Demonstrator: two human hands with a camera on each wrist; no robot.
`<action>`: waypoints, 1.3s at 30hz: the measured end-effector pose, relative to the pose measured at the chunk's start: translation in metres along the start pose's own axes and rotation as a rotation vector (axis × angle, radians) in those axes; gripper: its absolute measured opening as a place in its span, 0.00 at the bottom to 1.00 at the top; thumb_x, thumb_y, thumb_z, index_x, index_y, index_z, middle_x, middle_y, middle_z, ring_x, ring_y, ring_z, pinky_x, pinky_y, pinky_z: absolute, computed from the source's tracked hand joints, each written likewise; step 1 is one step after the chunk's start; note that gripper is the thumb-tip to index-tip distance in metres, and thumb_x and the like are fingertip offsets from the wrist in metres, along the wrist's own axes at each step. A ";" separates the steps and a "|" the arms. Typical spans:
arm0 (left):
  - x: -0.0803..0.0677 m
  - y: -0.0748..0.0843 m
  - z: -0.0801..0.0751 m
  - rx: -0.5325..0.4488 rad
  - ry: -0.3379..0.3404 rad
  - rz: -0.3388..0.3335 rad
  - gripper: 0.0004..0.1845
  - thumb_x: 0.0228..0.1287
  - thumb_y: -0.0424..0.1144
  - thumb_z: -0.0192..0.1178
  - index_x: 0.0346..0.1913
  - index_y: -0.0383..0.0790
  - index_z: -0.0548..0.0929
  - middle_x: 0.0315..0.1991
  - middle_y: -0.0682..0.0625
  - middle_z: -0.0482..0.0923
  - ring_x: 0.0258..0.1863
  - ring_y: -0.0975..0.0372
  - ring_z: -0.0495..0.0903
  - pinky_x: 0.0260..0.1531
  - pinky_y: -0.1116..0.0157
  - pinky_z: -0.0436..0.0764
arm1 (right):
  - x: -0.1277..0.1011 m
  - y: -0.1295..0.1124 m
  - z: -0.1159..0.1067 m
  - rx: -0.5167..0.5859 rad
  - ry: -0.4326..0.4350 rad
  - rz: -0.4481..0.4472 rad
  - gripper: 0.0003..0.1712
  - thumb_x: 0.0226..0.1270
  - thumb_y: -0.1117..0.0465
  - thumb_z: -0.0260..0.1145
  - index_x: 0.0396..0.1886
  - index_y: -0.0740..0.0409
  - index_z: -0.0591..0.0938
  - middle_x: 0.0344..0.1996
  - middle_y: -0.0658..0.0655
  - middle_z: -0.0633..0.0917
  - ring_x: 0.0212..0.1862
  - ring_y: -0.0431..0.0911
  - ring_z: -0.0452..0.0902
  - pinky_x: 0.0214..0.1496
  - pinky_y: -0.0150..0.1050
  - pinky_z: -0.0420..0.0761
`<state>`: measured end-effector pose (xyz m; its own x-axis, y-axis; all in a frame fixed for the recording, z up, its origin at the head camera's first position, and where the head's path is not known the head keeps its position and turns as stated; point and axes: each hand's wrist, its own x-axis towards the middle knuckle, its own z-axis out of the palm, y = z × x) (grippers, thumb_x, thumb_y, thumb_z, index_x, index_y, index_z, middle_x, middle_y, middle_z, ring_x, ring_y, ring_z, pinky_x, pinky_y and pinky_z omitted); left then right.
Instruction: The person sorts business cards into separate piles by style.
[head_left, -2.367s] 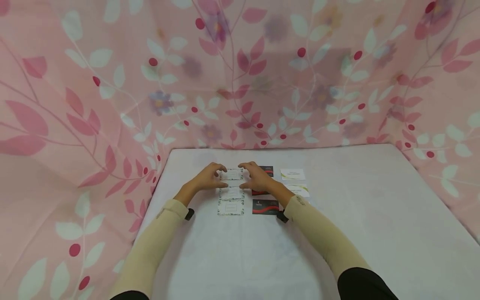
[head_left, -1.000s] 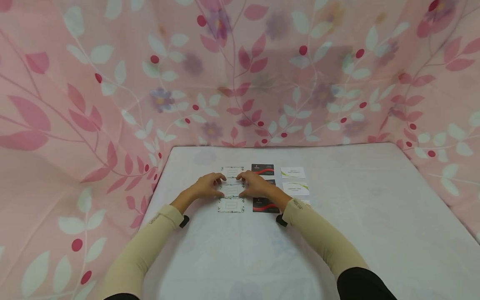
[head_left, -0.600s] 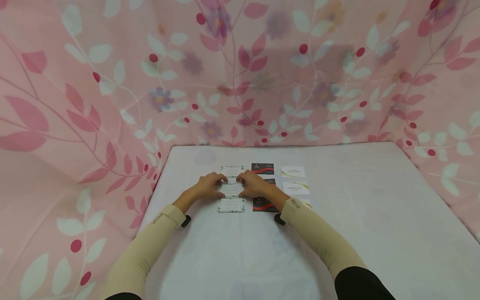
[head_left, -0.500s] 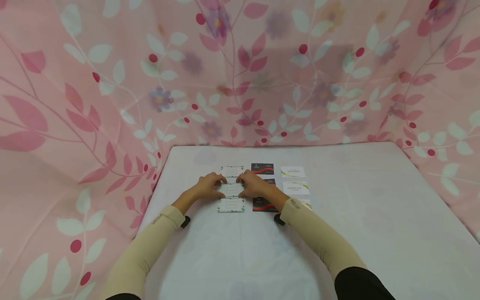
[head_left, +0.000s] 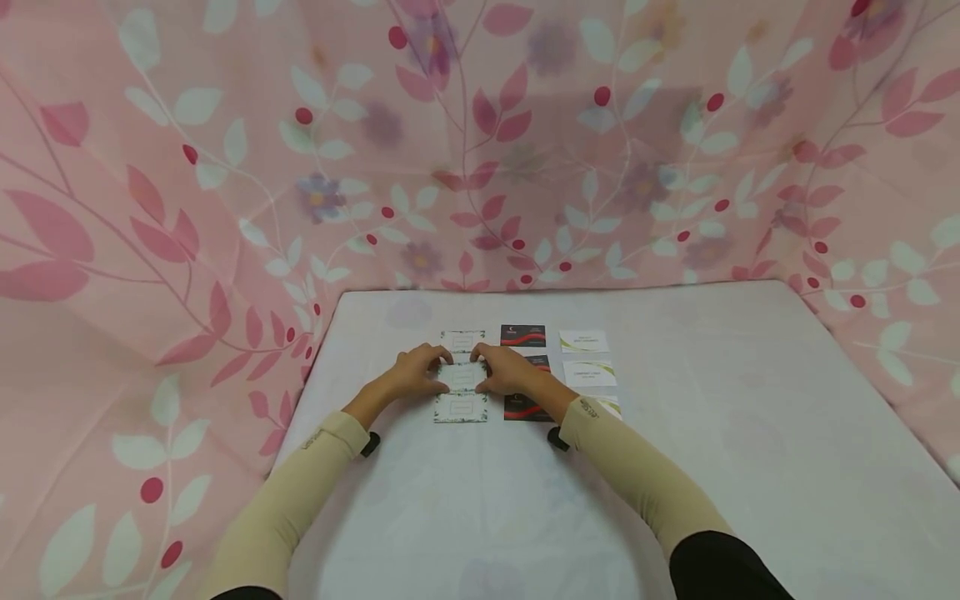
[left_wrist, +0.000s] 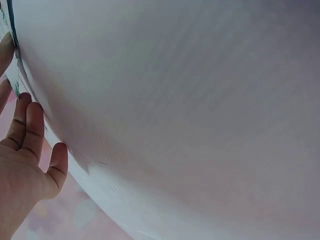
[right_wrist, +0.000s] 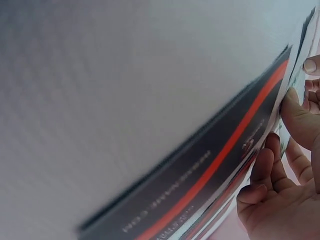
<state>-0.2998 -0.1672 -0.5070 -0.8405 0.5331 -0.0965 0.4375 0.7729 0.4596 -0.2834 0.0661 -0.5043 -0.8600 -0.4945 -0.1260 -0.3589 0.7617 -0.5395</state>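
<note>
- Middle white card (head_left: 462, 377) lies in the leftmost column on the table (head_left: 750, 433), pinched at its ends by curled fingers of the left hand (head_left: 411, 374) and right hand (head_left: 507, 372).
- White cards lie just above (head_left: 462, 340) and below (head_left: 461, 407); black cards (head_left: 522, 335) right of them sit partly under the right hand; green-striped cards (head_left: 584, 340) lie farthest right.
- Right wrist view shows a black card (right_wrist: 200, 185) close up, blurred; fingertips probably touch its edge.
</note>
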 end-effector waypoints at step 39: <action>-0.007 0.005 -0.012 0.075 0.227 0.163 0.34 0.50 0.51 0.76 0.59 0.42 0.80 0.53 0.45 0.76 0.48 0.53 0.79 0.47 0.49 0.70 | 0.001 0.011 -0.008 0.629 0.172 0.089 0.15 0.71 0.63 0.62 0.56 0.58 0.79 0.33 0.59 0.87 0.36 0.48 0.83 0.38 0.37 0.78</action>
<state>-0.2958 -0.1709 -0.4931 -0.8038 0.5680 0.1770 0.5876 0.7113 0.3858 -0.2913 0.0769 -0.5040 -0.9412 -0.3269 -0.0858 -0.0479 0.3805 -0.9236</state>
